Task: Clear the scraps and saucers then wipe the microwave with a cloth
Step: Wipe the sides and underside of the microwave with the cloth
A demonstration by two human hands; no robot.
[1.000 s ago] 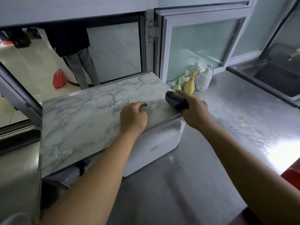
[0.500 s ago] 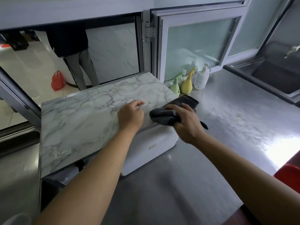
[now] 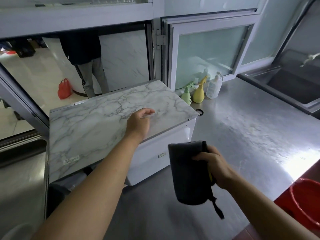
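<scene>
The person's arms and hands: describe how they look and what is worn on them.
Both forearms are bare up to the frame's edge, with no sleeves showing. The left hand and right hand wear no gloves; no rings, watch or wristband are visible. Fingernails look short and unpainted.

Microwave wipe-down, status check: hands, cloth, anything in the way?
Left hand open over the microwave top. Right hand grips the dark cloth, off the microwave, above the counter. Nothing in the way.
</scene>
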